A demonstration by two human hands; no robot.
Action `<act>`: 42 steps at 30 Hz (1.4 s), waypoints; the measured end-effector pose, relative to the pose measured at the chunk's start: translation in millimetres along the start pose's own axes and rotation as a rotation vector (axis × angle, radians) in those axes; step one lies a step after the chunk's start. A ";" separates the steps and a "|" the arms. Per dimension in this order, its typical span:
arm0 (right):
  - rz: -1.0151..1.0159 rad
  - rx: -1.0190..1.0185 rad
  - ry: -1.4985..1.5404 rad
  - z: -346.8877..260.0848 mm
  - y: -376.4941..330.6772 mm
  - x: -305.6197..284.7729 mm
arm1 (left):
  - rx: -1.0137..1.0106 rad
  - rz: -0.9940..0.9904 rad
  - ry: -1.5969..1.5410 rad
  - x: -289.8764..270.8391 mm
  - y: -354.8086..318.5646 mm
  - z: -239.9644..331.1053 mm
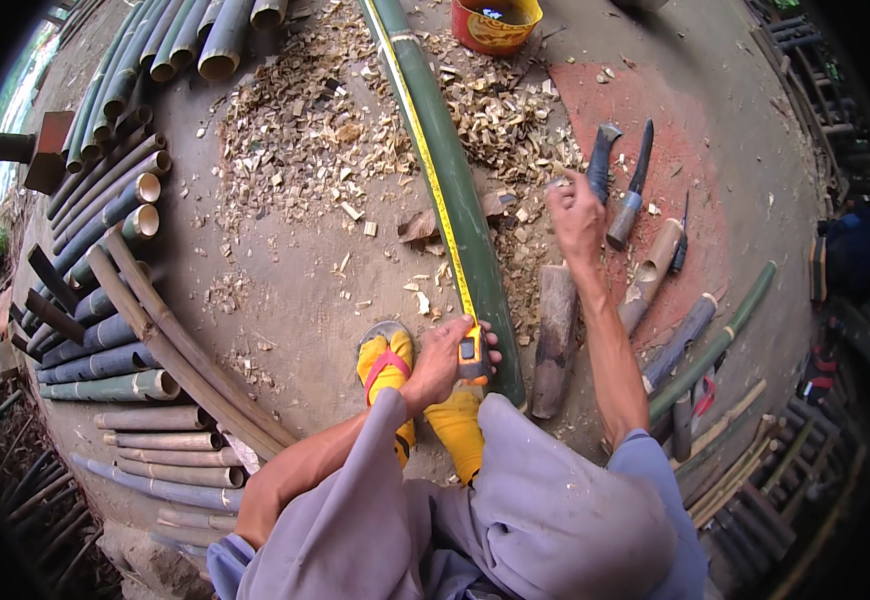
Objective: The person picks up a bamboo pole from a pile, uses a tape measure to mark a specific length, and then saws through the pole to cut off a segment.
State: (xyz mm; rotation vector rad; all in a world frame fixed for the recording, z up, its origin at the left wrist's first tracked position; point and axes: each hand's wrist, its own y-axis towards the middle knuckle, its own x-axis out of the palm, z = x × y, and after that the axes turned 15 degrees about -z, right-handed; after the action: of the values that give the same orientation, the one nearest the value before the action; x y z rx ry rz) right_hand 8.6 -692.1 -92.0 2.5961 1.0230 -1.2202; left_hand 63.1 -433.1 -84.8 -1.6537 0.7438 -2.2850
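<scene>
A long green bamboo pole [460,190] lies on the ground in front of me, running from the far middle to between my legs. My left hand [440,360] is closed round a yellow and black tape measure [474,350] at the pole's near end. Its yellow blade [425,150] stretches along the pole's left side toward the far edge. To the right of the pole, my right hand [577,218] is raised with the fingers curled together; what they hold, if anything, is too small to name. Near it lie a dark-handled tool [601,165] and a knife [635,185].
Wood chips [305,130] cover the ground around the pole. Cut bamboo lengths [105,330] are stacked at left. A wooden block [557,340], a notched bamboo piece [652,272] and a thin green pole [725,340] lie at right. A red and yellow bucket [496,25] stands far off.
</scene>
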 end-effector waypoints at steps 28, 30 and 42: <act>-0.362 0.075 0.608 -46.7 -94.1 -16.4 | -0.163 0.057 0.088 3.8 6.1 -9.7; -0.446 0.053 0.368 -58.3 -106.0 -4.4 | -0.167 0.062 0.083 2.3 7.6 -11.4; -0.466 -0.078 0.337 -63.2 -92.7 20.8 | -0.147 0.047 0.061 -2.4 7.5 -13.3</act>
State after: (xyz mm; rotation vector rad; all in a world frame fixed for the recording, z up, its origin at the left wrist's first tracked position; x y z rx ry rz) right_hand 2.6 -587.5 -46.9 2.6411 1.7760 -0.7898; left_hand 50.6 -434.8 -93.8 -1.6150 0.9754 -2.3068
